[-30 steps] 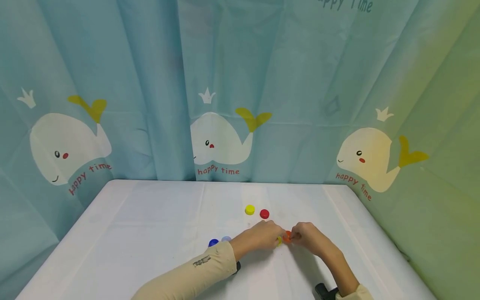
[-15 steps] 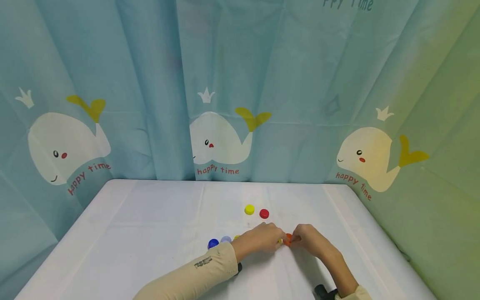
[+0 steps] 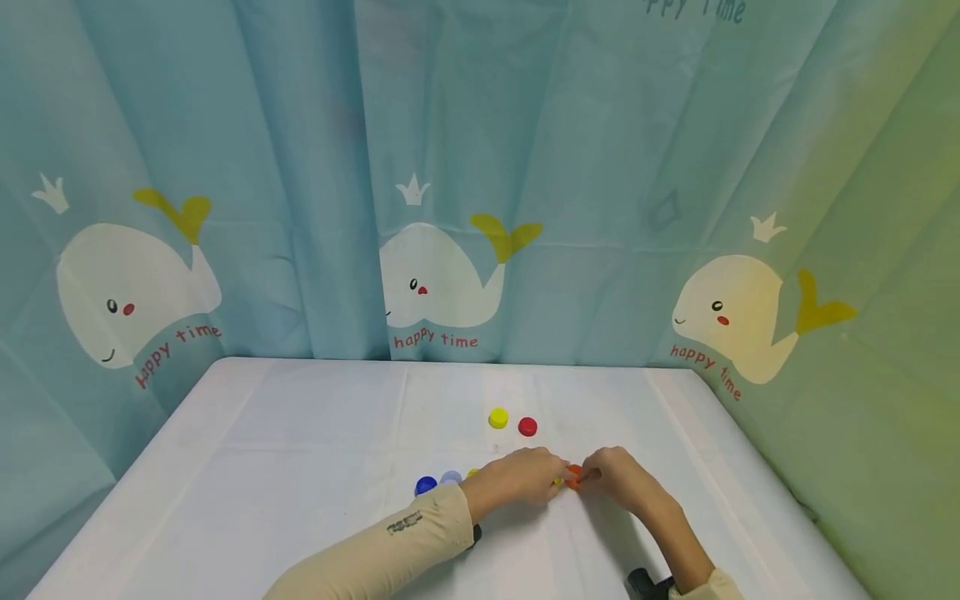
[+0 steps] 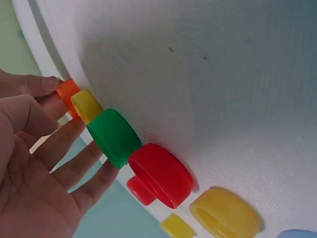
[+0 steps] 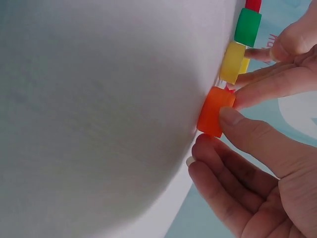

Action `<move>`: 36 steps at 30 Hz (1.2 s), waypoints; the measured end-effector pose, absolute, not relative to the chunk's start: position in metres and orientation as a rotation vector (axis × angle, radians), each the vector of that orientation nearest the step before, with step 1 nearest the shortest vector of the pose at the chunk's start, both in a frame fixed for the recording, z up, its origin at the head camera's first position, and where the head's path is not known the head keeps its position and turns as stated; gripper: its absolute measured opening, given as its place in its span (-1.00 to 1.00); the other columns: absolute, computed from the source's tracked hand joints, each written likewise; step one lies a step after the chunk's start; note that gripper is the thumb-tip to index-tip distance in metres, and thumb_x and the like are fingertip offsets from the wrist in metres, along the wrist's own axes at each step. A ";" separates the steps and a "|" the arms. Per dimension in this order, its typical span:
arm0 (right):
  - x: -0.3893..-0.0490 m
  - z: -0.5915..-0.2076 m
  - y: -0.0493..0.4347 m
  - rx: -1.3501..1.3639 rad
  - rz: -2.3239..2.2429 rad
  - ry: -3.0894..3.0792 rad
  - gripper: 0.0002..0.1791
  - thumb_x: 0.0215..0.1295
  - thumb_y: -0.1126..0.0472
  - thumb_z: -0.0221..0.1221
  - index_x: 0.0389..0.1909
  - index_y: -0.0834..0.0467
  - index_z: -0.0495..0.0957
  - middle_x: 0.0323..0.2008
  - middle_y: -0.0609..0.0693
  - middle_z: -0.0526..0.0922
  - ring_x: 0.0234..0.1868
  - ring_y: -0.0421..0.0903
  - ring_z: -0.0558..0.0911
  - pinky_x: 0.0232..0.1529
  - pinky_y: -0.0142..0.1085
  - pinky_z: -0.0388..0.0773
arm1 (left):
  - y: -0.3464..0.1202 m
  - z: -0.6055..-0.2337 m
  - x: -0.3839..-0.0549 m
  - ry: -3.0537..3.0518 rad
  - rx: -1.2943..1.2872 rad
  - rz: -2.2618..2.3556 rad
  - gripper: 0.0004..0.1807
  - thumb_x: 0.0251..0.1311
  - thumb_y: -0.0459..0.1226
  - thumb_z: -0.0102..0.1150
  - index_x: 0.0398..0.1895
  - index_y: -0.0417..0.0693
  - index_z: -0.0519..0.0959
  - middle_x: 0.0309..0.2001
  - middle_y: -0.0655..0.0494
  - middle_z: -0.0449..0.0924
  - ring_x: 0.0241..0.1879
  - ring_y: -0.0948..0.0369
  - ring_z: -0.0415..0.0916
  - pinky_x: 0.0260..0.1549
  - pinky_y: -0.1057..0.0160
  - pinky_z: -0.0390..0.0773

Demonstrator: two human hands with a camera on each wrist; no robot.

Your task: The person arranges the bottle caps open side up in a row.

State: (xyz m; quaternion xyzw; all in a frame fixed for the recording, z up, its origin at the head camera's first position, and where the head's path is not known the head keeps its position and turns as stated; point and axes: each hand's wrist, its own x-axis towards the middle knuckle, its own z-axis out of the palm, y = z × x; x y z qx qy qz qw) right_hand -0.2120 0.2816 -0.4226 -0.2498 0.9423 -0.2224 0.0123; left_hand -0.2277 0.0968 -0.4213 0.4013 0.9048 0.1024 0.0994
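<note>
Several coloured bottle caps stand in a row on the white table. At its right end, my right hand [image 3: 621, 479] pinches an orange cap [image 5: 212, 111], thumb on its near side. My left hand [image 3: 531, 477] reaches across from the left with fingers extended behind the row. Its fingertips are right at a small yellow cap [image 5: 231, 62] and a green cap [image 4: 114, 139]. Farther along in the left wrist view come a red cap [image 4: 161, 176] and a larger yellow cap [image 4: 225, 213]. In the head view, my left hand hides the middle of the row.
A dark blue cap [image 3: 425, 485] and a lavender cap [image 3: 451, 477] lie at the row's left end. Behind the row are a bright yellow cap [image 3: 498, 418] and a red cap [image 3: 527, 427]. A whale-print curtain [image 3: 600, 167] hangs behind the white table [image 3: 315, 450].
Both hands have shifted down very slightly in the head view, staying at the orange and yellow caps. A yellow cap behind my left wrist has come partly into sight.
</note>
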 end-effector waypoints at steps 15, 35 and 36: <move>-0.212 -0.412 0.277 -0.584 -0.662 2.994 -0.85 0.01 0.41 0.34 -0.38 0.18 0.62 -0.49 -0.12 0.59 -0.45 -0.18 0.54 -0.42 -0.32 0.53 | 0.071 -0.416 -0.242 2.756 1.117 0.386 -0.63 0.19 -0.19 0.23 0.09 0.08 0.57 0.11 0.24 0.50 0.12 0.27 0.39 0.07 0.29 0.38; -0.263 -0.397 0.232 -0.483 -0.702 2.950 -0.76 0.13 0.28 0.32 -0.16 0.20 0.65 -0.36 -0.08 0.63 -0.31 -0.12 0.59 -0.25 -0.28 0.58 | 0.006 -0.381 -0.299 2.979 0.657 0.701 -0.69 0.14 -0.30 0.29 -0.05 -0.20 0.60 -0.16 -0.04 0.62 -0.20 0.14 0.55 -0.16 0.25 0.54; -0.267 -0.397 0.230 -0.474 -0.725 2.940 -0.77 0.14 0.28 0.31 -0.15 0.20 0.65 -0.36 -0.08 0.63 -0.31 -0.12 0.59 -0.24 -0.27 0.58 | 0.006 -0.381 -0.301 2.967 0.637 0.705 -0.69 0.14 -0.30 0.29 -0.05 -0.21 0.61 -0.16 -0.04 0.62 -0.20 0.14 0.55 -0.17 0.25 0.54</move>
